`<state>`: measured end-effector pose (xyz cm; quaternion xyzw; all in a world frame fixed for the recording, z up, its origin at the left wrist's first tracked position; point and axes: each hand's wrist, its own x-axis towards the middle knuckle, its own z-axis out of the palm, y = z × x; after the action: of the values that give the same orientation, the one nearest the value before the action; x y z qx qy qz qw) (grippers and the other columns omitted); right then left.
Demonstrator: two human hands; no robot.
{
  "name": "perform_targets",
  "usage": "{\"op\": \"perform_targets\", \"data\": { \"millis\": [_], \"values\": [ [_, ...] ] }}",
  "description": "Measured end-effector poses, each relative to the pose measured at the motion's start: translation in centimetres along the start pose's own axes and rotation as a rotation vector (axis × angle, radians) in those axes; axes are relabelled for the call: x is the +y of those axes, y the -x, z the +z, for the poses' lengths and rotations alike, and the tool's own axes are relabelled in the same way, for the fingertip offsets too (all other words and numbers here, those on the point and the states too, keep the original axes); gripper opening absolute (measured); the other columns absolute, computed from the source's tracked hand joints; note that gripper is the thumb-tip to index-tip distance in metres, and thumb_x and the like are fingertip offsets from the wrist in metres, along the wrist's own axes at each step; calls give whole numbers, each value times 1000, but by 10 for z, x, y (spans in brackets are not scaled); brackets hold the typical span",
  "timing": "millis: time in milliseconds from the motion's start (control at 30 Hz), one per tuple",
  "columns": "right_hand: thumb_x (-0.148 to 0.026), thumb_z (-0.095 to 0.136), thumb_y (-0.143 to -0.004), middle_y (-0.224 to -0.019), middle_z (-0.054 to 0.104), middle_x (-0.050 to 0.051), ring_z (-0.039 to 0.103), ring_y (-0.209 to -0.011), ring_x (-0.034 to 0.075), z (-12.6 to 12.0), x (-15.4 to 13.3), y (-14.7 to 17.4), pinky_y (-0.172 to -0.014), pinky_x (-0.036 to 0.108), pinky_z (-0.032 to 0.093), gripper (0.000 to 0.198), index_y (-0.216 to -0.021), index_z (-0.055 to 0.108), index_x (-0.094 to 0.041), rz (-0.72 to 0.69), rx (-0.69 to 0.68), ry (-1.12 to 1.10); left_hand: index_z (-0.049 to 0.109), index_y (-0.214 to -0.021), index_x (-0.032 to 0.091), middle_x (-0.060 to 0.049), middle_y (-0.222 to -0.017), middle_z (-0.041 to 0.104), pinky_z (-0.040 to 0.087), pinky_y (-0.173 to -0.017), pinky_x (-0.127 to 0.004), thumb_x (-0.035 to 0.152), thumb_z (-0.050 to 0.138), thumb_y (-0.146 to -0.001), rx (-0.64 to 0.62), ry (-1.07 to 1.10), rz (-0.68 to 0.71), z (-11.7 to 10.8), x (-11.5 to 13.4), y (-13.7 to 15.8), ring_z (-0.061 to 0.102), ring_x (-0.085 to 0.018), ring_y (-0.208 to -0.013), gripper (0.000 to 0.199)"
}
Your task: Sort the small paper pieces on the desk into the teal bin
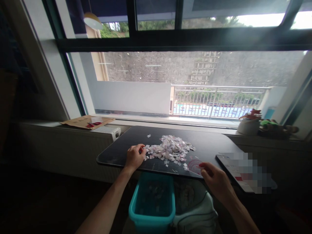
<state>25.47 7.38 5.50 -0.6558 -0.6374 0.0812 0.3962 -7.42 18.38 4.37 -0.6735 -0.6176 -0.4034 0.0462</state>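
A heap of small white and pinkish paper scraps lies on the dark tabletop. At the heap's left edge, my left hand has its fingers curled together against some scraps; what is between the fingertips is hidden. My right hand is closed in a pinch near the table's front edge, at the right side of a thin see-through piece with a red round print. Red shows at the fingertips of both hands. Below the front edge stands a turquoise plastic bin with blurred small bits inside.
A phone, partly blurred out, lies at the table's right. Red-handled scissors rest on brown paper on the left sill. A white pot stands on the right sill. Pale fabric lies beside the bin.
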Motion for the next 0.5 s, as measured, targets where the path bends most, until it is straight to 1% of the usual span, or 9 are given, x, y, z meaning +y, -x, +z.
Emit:
{"op": "perform_targets", "data": {
  "millis": [200,333,500],
  "values": [
    [-40,46,-78,-76,72,5,63,-63,18,9,-3,-2,-61,28,47,36,-95,71,-19,-30,24,-44,67,-89,19,-3,-77,68,46,-78,-34,26,55,-78,-5,5,11,-1,1,0,61,-23,-85,18],
    [-38,46,-78,-71,70,4,62,-62,19,4,-4,2,-62,29,46,34,-91,71,-19,-5,32,-36,66,-90,19,-3,-78,68,46,-79,-34,26,54,-78,-2,5,10,0,0,0,61,-23,-85,19],
    [-38,48,-73,-74,71,3,64,-66,20,-3,-3,6,-63,29,47,32,-87,71,-21,42,-38,-67,66,-89,19,-3,-78,68,45,-81,-34,25,55,-78,-3,5,11,0,0,0,61,-23,-85,17]
  ]
}}
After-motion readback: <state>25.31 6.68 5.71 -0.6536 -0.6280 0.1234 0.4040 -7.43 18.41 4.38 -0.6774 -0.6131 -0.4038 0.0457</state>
